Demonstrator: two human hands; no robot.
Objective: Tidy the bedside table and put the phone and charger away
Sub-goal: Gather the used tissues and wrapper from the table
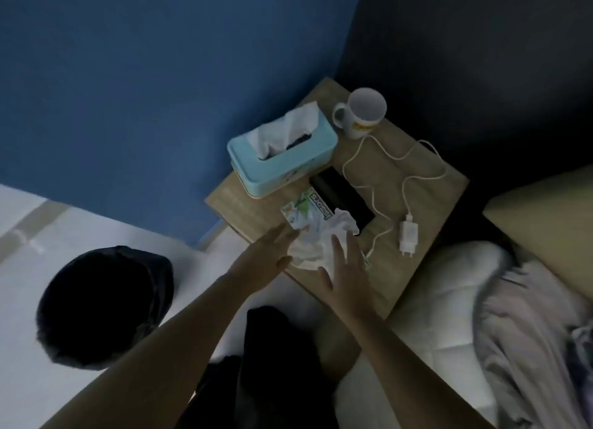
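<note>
Wood-grain bedside table (426, 200) at centre frame carries a flat black phone (340, 197), a white charger (408, 234) with its looping thin cord, a glossy white mug (362, 114), a pale blue tissue box (282, 154) and a small printed packet (305, 212). Both bare forearms reach up from the bottom edge: left hand (272, 252) and right hand (341, 269), fingers spread and uncurled, flank a crumpled white tissue (321, 239) lying over the phone's near end.

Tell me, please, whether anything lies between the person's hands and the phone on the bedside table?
Yes. A crumpled white tissue sits between both hands and covers the near end of the black phone. A small printed packet overlaps the phone's left edge. The left hand and right hand flank the tissue, open.
</note>
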